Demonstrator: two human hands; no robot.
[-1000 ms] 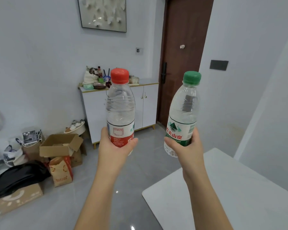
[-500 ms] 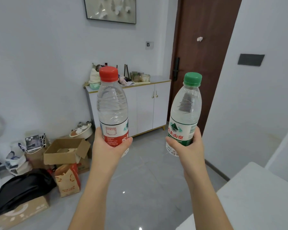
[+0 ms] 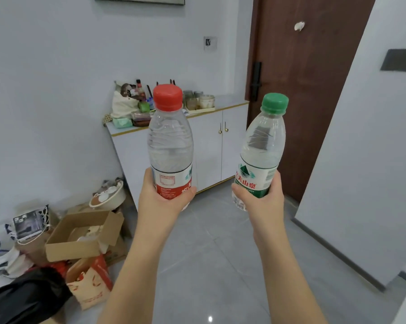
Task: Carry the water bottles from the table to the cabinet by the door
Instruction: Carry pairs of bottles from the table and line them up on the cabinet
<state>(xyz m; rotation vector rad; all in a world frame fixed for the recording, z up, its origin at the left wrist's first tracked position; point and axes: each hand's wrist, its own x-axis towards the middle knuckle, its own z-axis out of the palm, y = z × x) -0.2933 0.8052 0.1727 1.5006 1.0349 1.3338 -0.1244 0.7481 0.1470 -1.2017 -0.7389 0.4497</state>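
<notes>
Two water bottles held in mid-air before the white cabinet (image 3: 211, 146), caps up, red-capped bottle (image 3: 170, 146) upright in left hand (image 3: 164, 202), green-capped bottle (image 3: 260, 155) tilted slightly right in right hand (image 3: 262, 202)

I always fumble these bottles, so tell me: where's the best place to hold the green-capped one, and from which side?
Grip the green-capped bottle low, around its labelled lower body, as the right hand does now: palm from the near side, fingers wrapped round. That part is a straight cylinder, while the shoulder tapers toward the cap. Held near the base, the bottle stands almost upright, probably easy to set on the cabinet.
</notes>
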